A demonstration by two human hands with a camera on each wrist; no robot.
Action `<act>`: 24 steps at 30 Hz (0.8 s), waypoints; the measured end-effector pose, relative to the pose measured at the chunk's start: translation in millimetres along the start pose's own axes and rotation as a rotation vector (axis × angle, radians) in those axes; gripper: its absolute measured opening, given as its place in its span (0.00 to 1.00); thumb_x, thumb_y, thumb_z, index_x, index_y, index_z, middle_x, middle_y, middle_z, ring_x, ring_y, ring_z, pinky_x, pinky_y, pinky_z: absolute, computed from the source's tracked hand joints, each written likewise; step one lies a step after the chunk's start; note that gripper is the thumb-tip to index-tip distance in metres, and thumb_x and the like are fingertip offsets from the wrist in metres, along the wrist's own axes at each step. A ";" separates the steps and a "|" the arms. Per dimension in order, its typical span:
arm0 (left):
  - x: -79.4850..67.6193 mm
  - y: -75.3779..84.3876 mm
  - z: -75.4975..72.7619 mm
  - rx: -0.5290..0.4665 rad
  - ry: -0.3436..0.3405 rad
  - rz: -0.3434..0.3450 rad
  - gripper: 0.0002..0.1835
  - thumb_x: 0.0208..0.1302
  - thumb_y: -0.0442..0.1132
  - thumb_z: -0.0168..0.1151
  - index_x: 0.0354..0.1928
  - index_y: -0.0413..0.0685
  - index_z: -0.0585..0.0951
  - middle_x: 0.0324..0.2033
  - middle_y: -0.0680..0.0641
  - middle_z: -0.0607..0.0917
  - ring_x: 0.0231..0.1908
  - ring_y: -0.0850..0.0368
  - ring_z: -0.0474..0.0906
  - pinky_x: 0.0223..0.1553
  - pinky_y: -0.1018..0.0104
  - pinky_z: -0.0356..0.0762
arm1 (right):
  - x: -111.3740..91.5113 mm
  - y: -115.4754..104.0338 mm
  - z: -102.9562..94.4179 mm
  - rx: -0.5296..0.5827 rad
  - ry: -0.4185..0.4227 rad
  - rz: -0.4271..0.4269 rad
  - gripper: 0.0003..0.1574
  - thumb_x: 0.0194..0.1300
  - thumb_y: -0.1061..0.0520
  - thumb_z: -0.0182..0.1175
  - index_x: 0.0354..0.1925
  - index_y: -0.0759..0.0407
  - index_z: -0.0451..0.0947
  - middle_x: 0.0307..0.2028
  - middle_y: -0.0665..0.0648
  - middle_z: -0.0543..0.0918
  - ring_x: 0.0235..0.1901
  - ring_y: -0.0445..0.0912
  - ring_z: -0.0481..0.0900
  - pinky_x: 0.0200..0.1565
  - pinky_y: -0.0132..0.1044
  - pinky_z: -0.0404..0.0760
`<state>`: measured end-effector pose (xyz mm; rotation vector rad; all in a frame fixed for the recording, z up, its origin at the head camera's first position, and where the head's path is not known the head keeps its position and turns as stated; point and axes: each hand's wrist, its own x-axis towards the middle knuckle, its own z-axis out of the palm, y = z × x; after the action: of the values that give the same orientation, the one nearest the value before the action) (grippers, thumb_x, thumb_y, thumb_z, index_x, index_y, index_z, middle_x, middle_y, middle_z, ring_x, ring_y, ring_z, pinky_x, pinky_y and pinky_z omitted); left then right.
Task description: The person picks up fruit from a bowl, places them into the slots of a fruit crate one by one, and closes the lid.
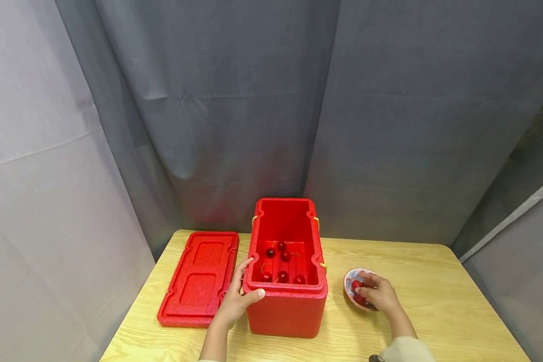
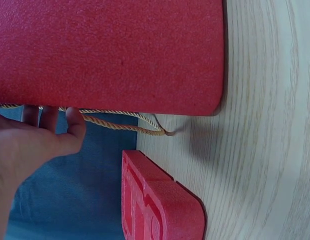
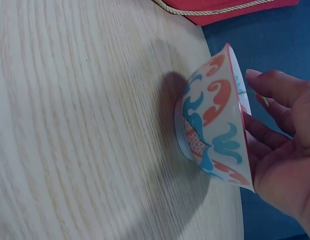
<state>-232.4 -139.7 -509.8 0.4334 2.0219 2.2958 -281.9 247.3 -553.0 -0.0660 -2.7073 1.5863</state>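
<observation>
A red foam box (image 1: pixel 286 314) stands uncovered on the table, with several dark red cherries (image 1: pixel 282 276) on its floor, some showing stems. My left hand (image 1: pixel 236 296) holds the box's near left corner, thumb at the front rim and fingers along the left side. In the left wrist view, those fingers (image 2: pixel 47 120) bend against the box wall beside a yellow cord (image 2: pixel 115 125). On the right, my right hand (image 1: pixel 380 292) reaches into a patterned bowl (image 3: pixel 215 110) holding red cherries (image 1: pixel 356 285). The bowl's rim hides some fingertips, so I cannot tell whether they pinch a cherry.
The red lid (image 1: pixel 199 281) lies flat left of the box, two shallow recesses facing up. Pale wood tabletop (image 1: pixel 434 291) extends right of the bowl. Grey curtains (image 1: pixel 235 125) hang behind the table and along both sides.
</observation>
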 end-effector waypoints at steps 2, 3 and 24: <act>-0.1 -0.3 0.0 -0.007 -0.004 0.002 0.42 0.54 0.34 0.65 0.69 0.60 0.55 0.61 0.36 0.58 0.59 0.38 0.62 0.52 0.58 0.68 | 1.6 -0.1 1.6 -0.029 0.002 -0.008 0.28 0.55 0.64 0.64 0.53 0.73 0.71 0.48 0.74 0.74 0.45 0.59 0.75 0.37 0.39 0.79; -0.2 -0.1 0.0 -0.010 -0.007 0.002 0.42 0.54 0.34 0.65 0.69 0.60 0.55 0.61 0.35 0.58 0.59 0.38 0.62 0.52 0.58 0.68 | 2.2 -0.7 2.3 -0.046 0.006 -0.015 0.27 0.55 0.64 0.64 0.53 0.73 0.71 0.47 0.73 0.75 0.45 0.60 0.75 0.37 0.39 0.78; -5.0 17.1 3.8 0.005 -0.021 -0.003 0.42 0.54 0.33 0.64 0.69 0.53 0.55 0.58 0.37 0.61 0.55 0.42 0.66 0.51 0.57 0.70 | 9.5 3.2 17.6 -0.237 0.109 -0.033 0.28 0.48 0.62 0.67 0.48 0.73 0.73 0.41 0.69 0.79 0.45 0.62 0.74 0.47 0.54 0.69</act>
<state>-224.2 -139.5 -493.5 0.4525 2.0173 2.2748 -291.6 233.8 -564.6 -0.1039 -2.7802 1.2087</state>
